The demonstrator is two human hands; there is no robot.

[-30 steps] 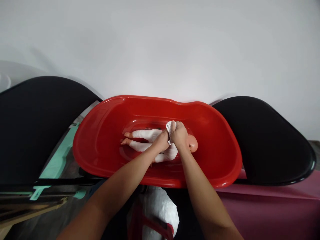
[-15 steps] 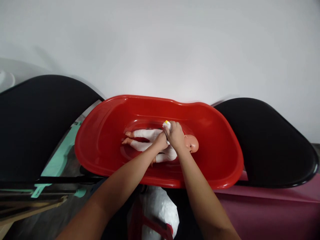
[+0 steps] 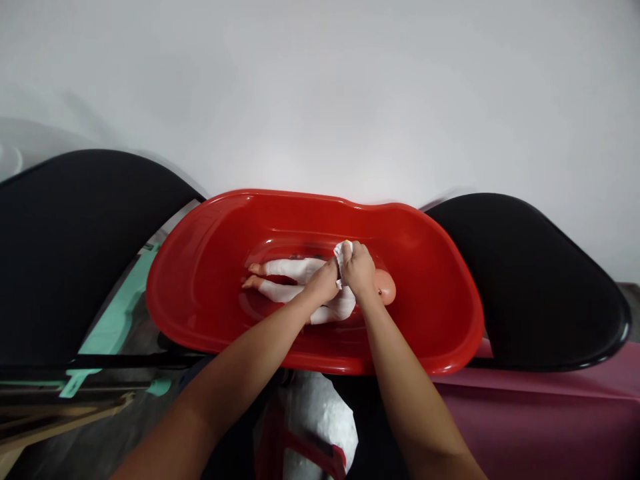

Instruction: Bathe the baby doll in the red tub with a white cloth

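A baby doll [image 3: 289,293] in white clothing lies in a red baby bathtub [image 3: 315,365], feet to the left and head to the right. Over its chest, my right hand [image 3: 359,270] is closed on a bunched white cloth [image 3: 343,251] with a trace of yellow at its top. My left hand [image 3: 324,283] is closed just beside it, touching or nearly touching the right. What the left fingers grip is hidden, though a small white bit shows between the hands. My hands cover the doll's upper chest and part of its head.
A black chair seat [image 3: 75,253] is left of the tub and another black seat [image 3: 540,280] is to its right. Behind stands a pale wall [image 3: 320,100]. A mint-green strip [image 3: 117,307] is at left, a maroon surface [image 3: 540,427] at lower right, a silvery bundle [image 3: 320,420] below.
Both hands have shifted slightly right over the doll, and the white cloth has moved right with them. My right hand now covers more of the cloth and of the doll's head.
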